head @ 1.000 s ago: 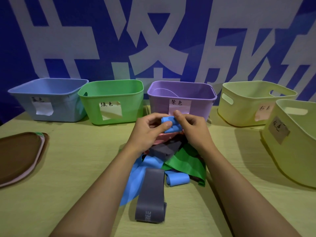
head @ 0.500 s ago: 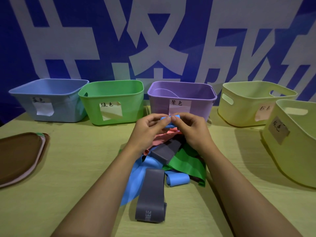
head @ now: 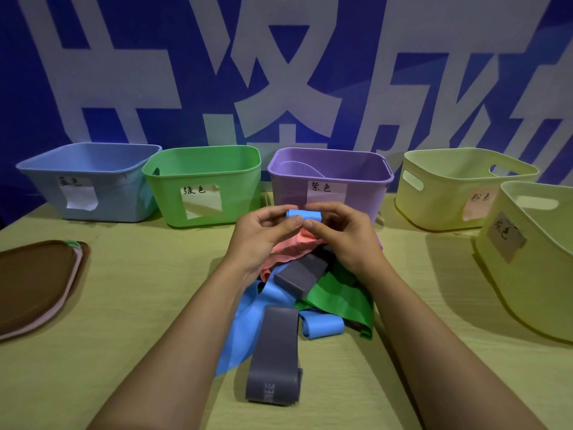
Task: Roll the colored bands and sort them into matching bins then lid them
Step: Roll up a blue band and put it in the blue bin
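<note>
Grey elastic, lying flat at lower centre of the frame, is the nearest item: a grey band (head: 273,356) on the counter (head: 124,336). Just beyond it sits a loose pile holding a flat blue band (head: 245,324), a finished blue roll (head: 322,326), a green band (head: 338,297), a second grey band (head: 300,273) and a pink band (head: 294,248).

Above the pile, at frame centre, the left hand (head: 263,234) and right hand (head: 344,234) together pinch a small blue roll (head: 303,214) between thumbs and fingertips, clear of the counter.

Handling judgement: the band appears light, thin, soft and springy. It will likely unwind if pressure is released. Hold should be across the roll's width, with the thumb on the loose outer end.

Compared with half a second earlier, the roll is more exposed and appears tighter, and both thumbs have closed beneath it.

Beyond the hands, across the middle of the frame, stand the blue bin (head: 90,181), green bin (head: 204,184), purple bin (head: 330,178) and two yellow bins. Stacked lids (head: 37,283) lie at the left edge.
</note>
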The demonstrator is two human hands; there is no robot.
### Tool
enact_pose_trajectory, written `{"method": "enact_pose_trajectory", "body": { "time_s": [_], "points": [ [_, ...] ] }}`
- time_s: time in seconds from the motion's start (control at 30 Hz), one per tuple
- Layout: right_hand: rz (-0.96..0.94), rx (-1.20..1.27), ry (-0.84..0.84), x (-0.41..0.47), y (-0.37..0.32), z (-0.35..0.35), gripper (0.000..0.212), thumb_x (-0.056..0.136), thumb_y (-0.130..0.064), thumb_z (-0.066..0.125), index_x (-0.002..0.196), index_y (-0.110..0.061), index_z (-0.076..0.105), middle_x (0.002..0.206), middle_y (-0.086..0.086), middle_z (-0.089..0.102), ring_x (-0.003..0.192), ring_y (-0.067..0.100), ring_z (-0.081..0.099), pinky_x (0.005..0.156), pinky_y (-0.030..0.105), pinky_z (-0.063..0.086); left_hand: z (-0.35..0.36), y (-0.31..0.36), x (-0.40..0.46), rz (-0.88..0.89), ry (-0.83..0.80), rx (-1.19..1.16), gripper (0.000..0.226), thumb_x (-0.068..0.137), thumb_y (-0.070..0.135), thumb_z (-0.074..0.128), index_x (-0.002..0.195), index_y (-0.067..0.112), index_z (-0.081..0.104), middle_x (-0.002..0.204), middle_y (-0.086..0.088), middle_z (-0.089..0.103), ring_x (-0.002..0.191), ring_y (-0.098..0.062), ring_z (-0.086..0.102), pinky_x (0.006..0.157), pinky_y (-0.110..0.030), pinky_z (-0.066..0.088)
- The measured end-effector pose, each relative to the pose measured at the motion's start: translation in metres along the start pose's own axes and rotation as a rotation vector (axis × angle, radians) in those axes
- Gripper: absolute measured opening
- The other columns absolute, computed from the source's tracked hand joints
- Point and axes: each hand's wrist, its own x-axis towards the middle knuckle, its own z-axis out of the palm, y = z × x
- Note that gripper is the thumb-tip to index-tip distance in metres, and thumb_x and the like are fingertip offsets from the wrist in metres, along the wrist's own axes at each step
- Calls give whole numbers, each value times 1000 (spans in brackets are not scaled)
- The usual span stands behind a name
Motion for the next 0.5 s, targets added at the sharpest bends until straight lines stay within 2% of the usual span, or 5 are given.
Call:
{"method": "enact_pose_trajectory", "body": {
  "time_s": [0.1,0.2,0.3,0.4,0.5],
  "points": [
    [39,-24,-10,0,3,-3,26,84,-17,83,105,-29,76,98,7,78,92,21,73,85,38,61,-4,0,1,22,-23,52,36,73,11,83,108,11,76,107,-14,78,100,-24,74,95,-34,59],
    [128,13,11,0,2,-2,19,93,-31,73,109,-21,76,99,4,78,85,14,72,80,32,58,-6,2,0,53,-48,141,33,79,0,81,108,14,76,103,-6,80,96,-15,75,87,-26,59],
    [185,-32,33,0,2,-1,34,94,-50,65,99,-19,79,88,3,78,76,15,69,81,39,59,-6,3,-2,72,-77,183,37,78,1,82,112,16,76,103,-1,80,98,-12,75,83,-20,56],
    [176,-77,9,-1,2,-2,30,97,-44,67,84,-20,80,67,0,70,66,15,63,76,40,56,-5,3,-1,93,-63,184,43,77,2,84,116,15,75,108,-2,79,105,-16,74,87,-21,56],
    [137,21,30,0,-3,1,22,97,-28,69,90,-11,79,68,0,70,66,13,60,72,30,55,-2,3,-1,111,-11,107,49,76,-4,83,120,12,72,111,-5,78,106,-16,74,88,-20,56]
  ]
}}
